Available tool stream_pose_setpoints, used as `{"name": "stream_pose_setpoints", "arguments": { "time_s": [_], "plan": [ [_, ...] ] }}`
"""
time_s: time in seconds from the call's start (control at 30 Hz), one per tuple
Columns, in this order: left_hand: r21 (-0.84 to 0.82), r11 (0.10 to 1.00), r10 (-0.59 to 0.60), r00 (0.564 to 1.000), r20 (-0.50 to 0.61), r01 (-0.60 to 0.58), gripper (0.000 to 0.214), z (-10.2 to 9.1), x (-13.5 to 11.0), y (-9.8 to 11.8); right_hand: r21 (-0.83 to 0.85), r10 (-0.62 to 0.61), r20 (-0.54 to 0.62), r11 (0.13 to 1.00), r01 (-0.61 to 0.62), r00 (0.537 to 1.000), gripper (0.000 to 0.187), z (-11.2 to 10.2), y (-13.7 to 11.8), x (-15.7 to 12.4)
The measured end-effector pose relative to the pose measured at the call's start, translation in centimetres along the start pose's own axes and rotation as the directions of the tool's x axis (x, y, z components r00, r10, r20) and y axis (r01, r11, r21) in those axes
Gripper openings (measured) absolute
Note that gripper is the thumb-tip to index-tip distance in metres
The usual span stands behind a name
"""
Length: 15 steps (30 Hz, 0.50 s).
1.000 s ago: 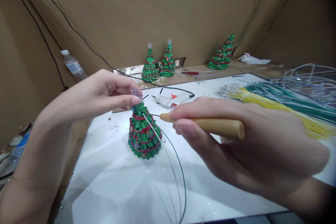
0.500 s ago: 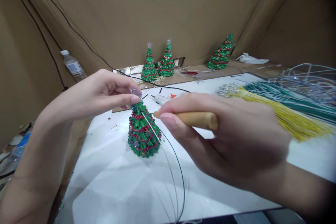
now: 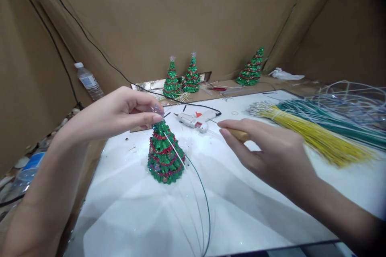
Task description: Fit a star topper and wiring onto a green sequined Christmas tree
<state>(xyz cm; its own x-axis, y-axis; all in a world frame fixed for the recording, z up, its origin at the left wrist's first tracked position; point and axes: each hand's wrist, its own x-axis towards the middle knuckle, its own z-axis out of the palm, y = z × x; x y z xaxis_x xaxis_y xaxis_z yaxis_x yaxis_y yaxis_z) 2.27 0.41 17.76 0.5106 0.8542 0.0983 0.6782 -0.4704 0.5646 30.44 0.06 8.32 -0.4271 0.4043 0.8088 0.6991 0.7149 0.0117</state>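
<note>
A small green Christmas tree (image 3: 166,156) with red garlands stands upright on the white board. My left hand (image 3: 126,108) is closed at its tip, pinching the clear star topper (image 3: 157,109) between thumb and fingers. A white wire (image 3: 175,151) and a green wire (image 3: 202,186) run from the tree's right side down toward the board's front edge. To the right of the tree, apart from it, my right hand (image 3: 268,148) grips a wooden-handled awl (image 3: 238,133), whose thin metal tip points left. Part of the handle is hidden in the palm.
Beyond the tree lies a white glue gun (image 3: 196,120) with a black cord. Yellow wires (image 3: 322,138) and green wires (image 3: 310,114) lie in bundles at right. Finished-looking trees (image 3: 171,80) stand at the back, with another tree (image 3: 251,68) farther right. A bottle (image 3: 89,82) leans at left.
My right hand has pulled back to the right with the awl, away from the tree, uncovering the glue gun. My left hand stays on the star topper. The view has tilted slightly upward.
</note>
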Motion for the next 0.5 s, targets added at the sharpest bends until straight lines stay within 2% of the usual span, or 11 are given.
{"name": "stream_pose_setpoints", "arguments": {
  "time_s": [0.07,0.1,0.17,0.23,0.3,0.33,0.4,0.5],
  "plan": [
    [-0.003,1.0,-0.016,1.0,0.011,0.016,0.026,0.0,0.0,0.1,-0.174,0.088,0.169,0.983,-0.058,0.982,0.022,1.6,1.6,-1.5],
    [-0.007,1.0,-0.023,1.0,0.013,0.023,0.025,0.0,0.0,0.1,-0.266,0.18,0.25,0.957,-0.111,0.951,0.027,2.1,2.3,-2.2],
    [-0.013,1.0,-0.028,1.0,0.01,0.028,0.025,0.0,0.0,0.2,-0.403,0.386,0.398,0.888,-0.22,0.832,0.033,2.7,3.3,-3.1],
    [-0.024,0.999,-0.031,0.999,0.016,0.031,0.025,0.0,-0.1,0.2,-0.461,0.528,0.506,0.834,-0.304,0.682,0.037,2.8,4.0,-3.5],
    [-0.041,0.999,-0.034,0.999,0.024,0.035,0.025,0.0,-0.1,0.1,-0.458,0.576,0.591,0.816,-0.354,0.565,0.04,2.7,4.5,-3.5],
    [-0.049,0.998,-0.039,0.999,0.026,0.04,0.026,0.1,-0.2,0.1,-0.448,0.58,0.621,0.815,-0.367,0.528,0.041,2.7,4.6,-3.5],
    [-0.063,0.997,-0.049,0.998,0.032,0.051,0.026,0.1,-0.2,0.1,-0.427,0.565,0.653,0.825,-0.37,0.505,0.044,2.7,4.7,-3.4],
    [-0.059,0.997,-0.048,0.998,0.035,0.05,0.027,0.1,-0.2,0.1,-0.42,0.538,0.638,0.843,-0.336,0.551,0.047,2.5,4.1,-2.9]
  ]
}}
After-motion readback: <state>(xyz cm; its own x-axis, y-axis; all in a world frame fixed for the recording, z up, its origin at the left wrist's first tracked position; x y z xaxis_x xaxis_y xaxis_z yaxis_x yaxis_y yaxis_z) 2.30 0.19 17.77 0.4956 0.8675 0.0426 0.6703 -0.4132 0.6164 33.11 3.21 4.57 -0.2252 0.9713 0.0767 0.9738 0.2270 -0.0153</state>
